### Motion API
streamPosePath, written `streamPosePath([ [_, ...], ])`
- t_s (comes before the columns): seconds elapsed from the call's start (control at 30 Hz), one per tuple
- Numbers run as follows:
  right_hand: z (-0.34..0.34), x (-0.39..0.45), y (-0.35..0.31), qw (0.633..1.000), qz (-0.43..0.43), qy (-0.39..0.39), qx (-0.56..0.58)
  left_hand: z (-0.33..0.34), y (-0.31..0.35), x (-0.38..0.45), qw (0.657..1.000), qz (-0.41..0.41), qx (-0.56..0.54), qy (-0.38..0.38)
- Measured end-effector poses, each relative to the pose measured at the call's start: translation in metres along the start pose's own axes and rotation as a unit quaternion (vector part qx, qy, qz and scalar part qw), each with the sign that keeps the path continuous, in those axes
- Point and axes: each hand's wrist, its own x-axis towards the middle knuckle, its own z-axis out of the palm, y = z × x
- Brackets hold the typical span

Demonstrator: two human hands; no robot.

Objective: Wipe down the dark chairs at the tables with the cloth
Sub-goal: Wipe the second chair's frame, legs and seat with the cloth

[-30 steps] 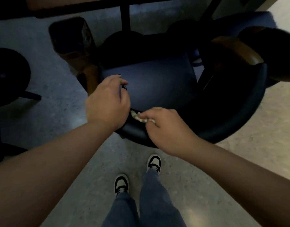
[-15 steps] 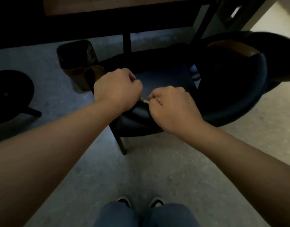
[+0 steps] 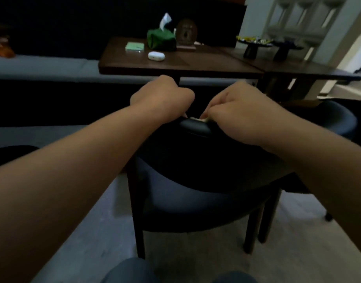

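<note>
Knees: two denim-covered knees show at the bottom edge, over the pale floor.
Chair: a dark chair with a curved padded backrest stands right in front of the person, its legs on the floor.
Left hand: the left hand is curled into a fist at the top rail of the backrest, knuckles away from the camera.
Right hand: the right hand is closed too, just beside the left, pressing down on the rail.
Cloth: a pale cloth peeks out between the two hands, lying on top of the backrest; both hands appear to be pinching it, most of it hidden under them.
Second chair: another dark chair sits to the right, partly behind the right forearm.
Tabletop: beyond the chair a dark wooden tabletop carries a white earbud case, a light green flat case, a green tissue box with a tissue sticking up, and a round dark ornament.
Far right: two dark stands with dishes stand on the adjoining tabletop.
</note>
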Motion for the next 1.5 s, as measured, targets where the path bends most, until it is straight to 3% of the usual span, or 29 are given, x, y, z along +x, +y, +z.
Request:
streamPosePath([
  [0.23, 0.003, -0.018, 0.009, 0.984, -0.151, 0.098, -0.013, 0.0, -0.008, 0.002, 0.989, 0.035, -0.119, 0.077],
  [0.33, 0.011, -0.025, 0.011, 0.967, -0.184, 0.162, -0.07, -0.01, -0.021, 0.005, 0.972, 0.09, -0.217, 0.011],
  [0.4, 0.022, -0.035, 0.015, 0.913, -0.278, 0.275, -0.12, -0.018, -0.04, 0.002, 0.977, 0.153, -0.151, 0.007],
  [0.5, 0.052, -0.048, 0.026, 0.79, -0.452, 0.374, -0.178, -0.025, -0.084, 0.002, 0.98, 0.149, -0.13, -0.012],
  [0.57, 0.078, -0.048, 0.03, 0.711, -0.535, 0.379, -0.254, -0.02, -0.107, 0.006, 0.971, 0.144, -0.187, -0.028],
  [0.67, 0.101, -0.042, 0.027, 0.666, -0.595, 0.322, -0.312, -0.011, -0.106, 0.003, 0.954, 0.183, -0.238, -0.01],
  [0.83, 0.113, -0.026, 0.009, 0.643, -0.617, 0.327, -0.315, -0.009, -0.112, 0.006, 0.923, 0.176, -0.336, -0.063],
  [1.0, 0.132, 0.002, 0.007, 0.641, -0.461, 0.363, -0.494, -0.006, -0.12, 0.01, 0.903, 0.222, -0.36, -0.072],
  [1.13, 0.16, 0.012, 0.019, 0.639, -0.427, 0.36, -0.529, -0.003, -0.12, 0.013, 0.903, 0.216, -0.367, -0.062],
  [1.23, 0.191, 0.008, 0.039, 0.676, -0.433, 0.266, -0.534, -0.003, -0.119, 0.015, 0.907, 0.206, -0.363, -0.064],
  [1.33, 0.203, 0.008, 0.053, 0.643, -0.469, 0.22, -0.564, 0.0, -0.118, 0.015, 0.902, 0.2, -0.377, -0.059],
  [1.4, 0.2, 0.01, 0.048, 0.645, -0.483, 0.209, -0.554, 0.003, -0.116, 0.014, 0.9, 0.194, -0.387, -0.044],
  [1.5, 0.185, 0.008, 0.032, 0.64, -0.487, 0.241, -0.544, 0.01, -0.113, 0.012, 0.897, 0.194, -0.397, -0.01],
])
